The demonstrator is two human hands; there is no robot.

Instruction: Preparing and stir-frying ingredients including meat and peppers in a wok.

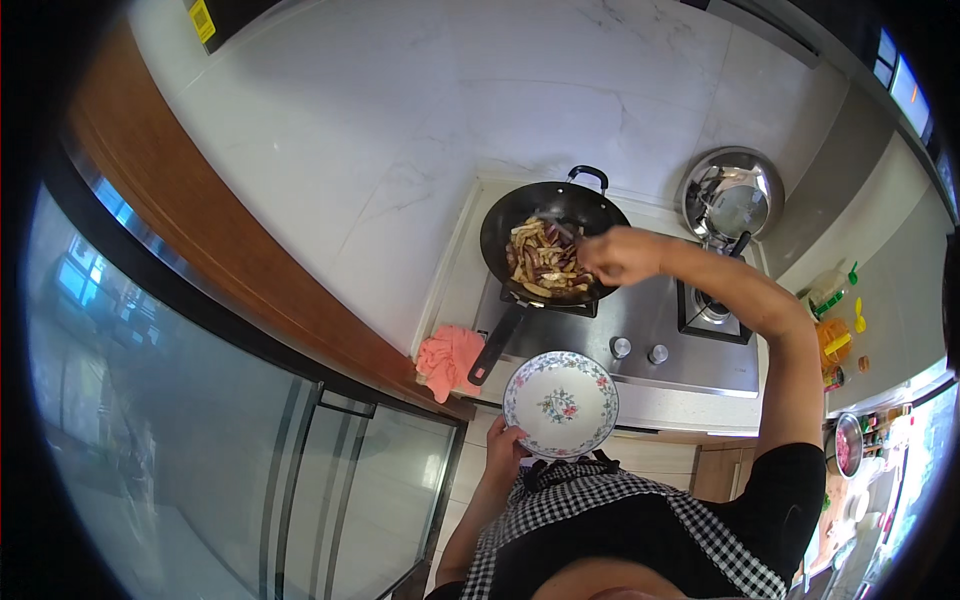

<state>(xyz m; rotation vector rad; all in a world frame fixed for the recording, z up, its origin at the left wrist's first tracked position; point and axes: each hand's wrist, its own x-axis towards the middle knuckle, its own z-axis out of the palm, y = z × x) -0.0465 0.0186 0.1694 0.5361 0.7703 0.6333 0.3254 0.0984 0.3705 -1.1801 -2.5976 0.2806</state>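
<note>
A white plate with a floral rim (561, 406) is held by its lower left edge in my left hand (507, 448), in front of the stove. My right hand (621, 256) is over the right side of a black wok (502, 229), closed on a utensil (556, 225) whose far end reaches into the food. The utensil is blurred and partly hidden by the hand. Cooked strips that look like eggplant (541, 259) lie in the wok, which sits on the left burner. Its long black handle (498, 343) points towards me.
A salmon-coloured cloth (450, 361) lies left of the wok handle. The steel gas stove (705, 364) has a second burner (711, 311) at right. A shiny metal lid (733, 196) leans at the back right. Bottles (834, 341) stand along the right, and a glass-panelled door (375, 480) is at left.
</note>
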